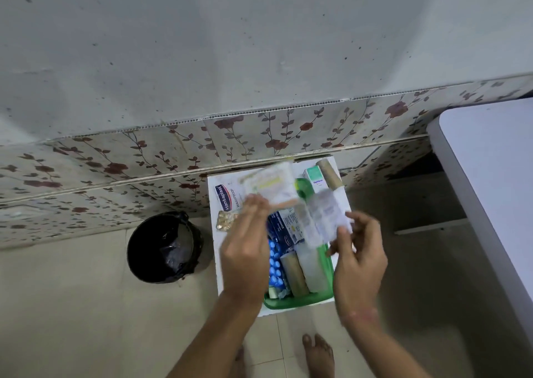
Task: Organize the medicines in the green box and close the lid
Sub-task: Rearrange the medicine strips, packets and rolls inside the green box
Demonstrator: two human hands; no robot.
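Observation:
The green box [300,302] sits open on a small white table [219,268], packed with blue blister strips [274,265], a tan roll [294,273] and a blue carton [284,226]. My left hand [245,242] holds a pale, blurred sachet [271,185] above the box. My right hand [357,259] pinches a white packet [326,216] over the box's right side. On the table lie a Hansaplast pack [226,197], a gold blister strip [226,220], a green-white carton [315,178], another tan roll [328,174] and a green lid-like piece [302,187].
A black bin [164,247] lined with a bag stands on the floor left of the small table. A larger white table [496,175] fills the right edge. A flowered tile wall [115,161] runs behind. My bare feet [318,354] stand in front.

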